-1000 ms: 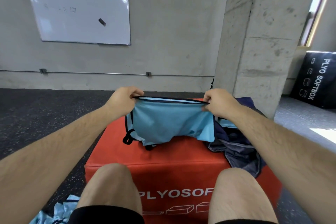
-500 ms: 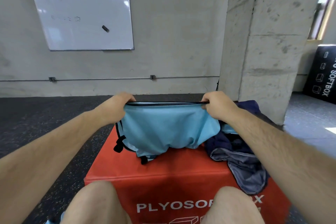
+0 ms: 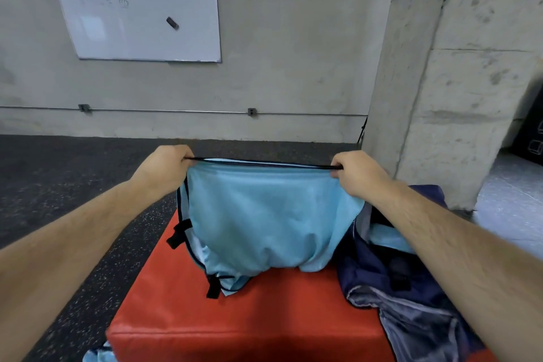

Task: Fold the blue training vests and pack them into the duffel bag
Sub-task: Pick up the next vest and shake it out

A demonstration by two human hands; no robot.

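A light blue training vest (image 3: 264, 220) with black trim hangs stretched between my two hands above the red plyo box (image 3: 235, 320). My left hand (image 3: 160, 167) grips its top black edge at the left corner. My right hand (image 3: 357, 175) pinches the same edge at the right corner. The vest's lower part bunches on the box top. The dark navy duffel bag (image 3: 411, 282) lies open and slumped on the box's right side, under my right forearm, with a strip of light blue cloth (image 3: 388, 239) inside it.
More light blue cloth (image 3: 98, 354) lies on the dark speckled floor (image 3: 58, 185) at the box's near left corner. A concrete pillar (image 3: 440, 82) stands behind the bag. A whiteboard (image 3: 138, 3) hangs on the far wall. A black soft box (image 3: 531, 123) sits at far right.
My hands have moved slightly apart, pulling the vest's top edge taut. The camera has tilted and my knees have dropped out of view.
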